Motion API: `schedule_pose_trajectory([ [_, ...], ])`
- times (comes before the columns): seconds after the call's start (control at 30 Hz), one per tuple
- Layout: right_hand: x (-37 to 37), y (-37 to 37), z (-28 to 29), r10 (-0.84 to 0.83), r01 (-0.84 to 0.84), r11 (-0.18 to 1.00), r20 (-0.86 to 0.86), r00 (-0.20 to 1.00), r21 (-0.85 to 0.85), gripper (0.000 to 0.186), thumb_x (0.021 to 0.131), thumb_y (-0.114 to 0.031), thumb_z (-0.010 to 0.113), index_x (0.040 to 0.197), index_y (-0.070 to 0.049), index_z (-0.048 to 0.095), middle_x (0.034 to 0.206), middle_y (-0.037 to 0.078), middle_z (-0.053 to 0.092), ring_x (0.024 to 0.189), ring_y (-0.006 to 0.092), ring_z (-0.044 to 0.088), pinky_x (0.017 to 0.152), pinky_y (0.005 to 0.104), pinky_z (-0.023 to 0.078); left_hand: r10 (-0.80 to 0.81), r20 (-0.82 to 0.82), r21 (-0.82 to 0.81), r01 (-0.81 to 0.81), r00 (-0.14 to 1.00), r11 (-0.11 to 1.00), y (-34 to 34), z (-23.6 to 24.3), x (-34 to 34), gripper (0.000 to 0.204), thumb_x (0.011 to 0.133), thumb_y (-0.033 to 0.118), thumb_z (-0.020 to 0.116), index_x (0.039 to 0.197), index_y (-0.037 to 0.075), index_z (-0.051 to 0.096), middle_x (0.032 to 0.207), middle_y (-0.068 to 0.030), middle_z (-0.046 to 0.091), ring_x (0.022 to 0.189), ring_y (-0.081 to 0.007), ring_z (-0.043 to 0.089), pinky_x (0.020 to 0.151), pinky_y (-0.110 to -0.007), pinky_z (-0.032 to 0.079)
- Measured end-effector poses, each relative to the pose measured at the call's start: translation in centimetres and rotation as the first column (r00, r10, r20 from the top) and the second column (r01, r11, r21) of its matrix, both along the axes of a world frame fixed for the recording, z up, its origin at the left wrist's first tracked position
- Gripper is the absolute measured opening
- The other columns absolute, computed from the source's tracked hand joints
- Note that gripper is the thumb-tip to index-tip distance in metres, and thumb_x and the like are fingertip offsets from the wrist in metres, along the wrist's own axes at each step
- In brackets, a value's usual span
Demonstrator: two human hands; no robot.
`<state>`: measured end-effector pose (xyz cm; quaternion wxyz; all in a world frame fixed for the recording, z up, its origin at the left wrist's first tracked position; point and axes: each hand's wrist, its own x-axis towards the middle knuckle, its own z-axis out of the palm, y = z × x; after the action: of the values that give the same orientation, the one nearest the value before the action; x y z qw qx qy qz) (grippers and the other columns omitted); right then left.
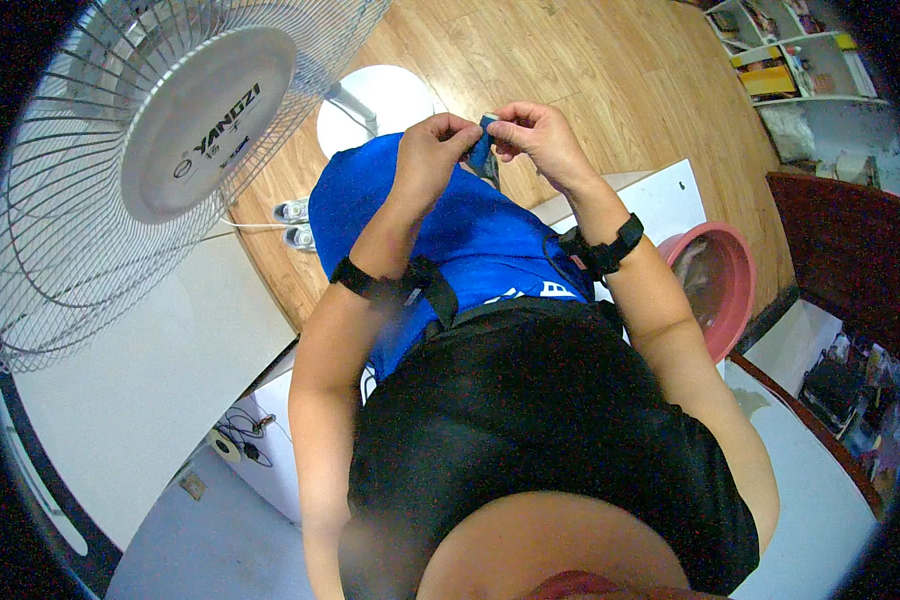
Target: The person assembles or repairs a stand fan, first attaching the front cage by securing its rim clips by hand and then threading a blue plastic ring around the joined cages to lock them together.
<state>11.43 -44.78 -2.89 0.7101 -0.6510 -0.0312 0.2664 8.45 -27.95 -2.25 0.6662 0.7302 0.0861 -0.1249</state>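
Out in front of my lap, a small dark blue piece, perhaps cloth (pixel 481 151), hangs between my two hands. My left hand (pixel 435 150) is closed in a pinch at its left edge. From the other side, my right hand (pixel 538 143) pinches its top between thumb and fingers. A pale bit shows at the upper end of the piece, too small to make out. Blue fabric (pixel 400 200) covers my lap below the hands. Each forearm wears a black strap; the left one (pixel 380 283) and the right one (pixel 610 247) sit above the wrists.
A large caged fan (pixel 210 125) stands close on the left, above a white tabletop (pixel 160 370). Beyond my knees is a round white base (pixel 400 95). White shoes (pixel 295 212) are on the wooden floor. A pink tub (pixel 738 300) and shelves (pixel 810 60) are at right.
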Motion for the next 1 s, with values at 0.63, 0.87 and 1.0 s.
schedule_pose_trajectory([
  [0.63, -1.5, 1.3, 0.9, -0.039, 0.191, 0.941, 0.470, 0.882, -0.280, 0.013, 0.081, -0.016, 0.060, 0.074, -0.005, 0.062, 0.061, 0.002, 0.059, 0.053, 0.0067, 0.053, 0.047, 0.0216, 0.042, -0.018, 0.027, -0.122, 0.021, 0.999, 0.992, -0.6, 0.5, -0.9, 0.022, 0.084, 0.011, 0.057, 0.101, -0.003, 0.058, 0.085, -0.0076, 0.063, 0.075, -0.0132, 0.060, 0.068, -0.023, 0.048],
  [0.87, -1.3, 1.1, 1.3, -0.171, 0.167, 0.985, 0.125, 0.977, 0.040, 0.011, 0.084, -0.013, 0.056, 0.083, -0.002, 0.059, 0.071, 0.003, 0.060, 0.057, 0.0084, 0.054, 0.048, 0.0201, 0.046, -0.076, -0.131, -0.468, 0.006, 0.988, 0.884, 0.0, -0.1, -0.7, 0.026, 0.089, 0.011, 0.047, 0.111, -0.003, 0.053, 0.096, -0.0130, 0.062, 0.084, -0.0185, 0.062, 0.074, -0.029, 0.051],
  [1.0, -1.0, 0.7, 1.3, -0.211, 0.215, 0.977, 0.134, 0.968, -0.012, 0.014, 0.087, -0.014, 0.052, 0.091, -0.002, 0.058, 0.070, 0.000, 0.055, 0.061, 0.0072, 0.052, 0.051, 0.0184, 0.043, -0.141, -0.148, -0.492, 0.051, 0.979, 0.869, 0.1, 0.1, -0.8, 0.033, 0.093, 0.016, 0.040, 0.120, -0.001, 0.045, 0.107, -0.0154, 0.057, 0.098, -0.0239, 0.059, 0.079, -0.029, 0.050],
])
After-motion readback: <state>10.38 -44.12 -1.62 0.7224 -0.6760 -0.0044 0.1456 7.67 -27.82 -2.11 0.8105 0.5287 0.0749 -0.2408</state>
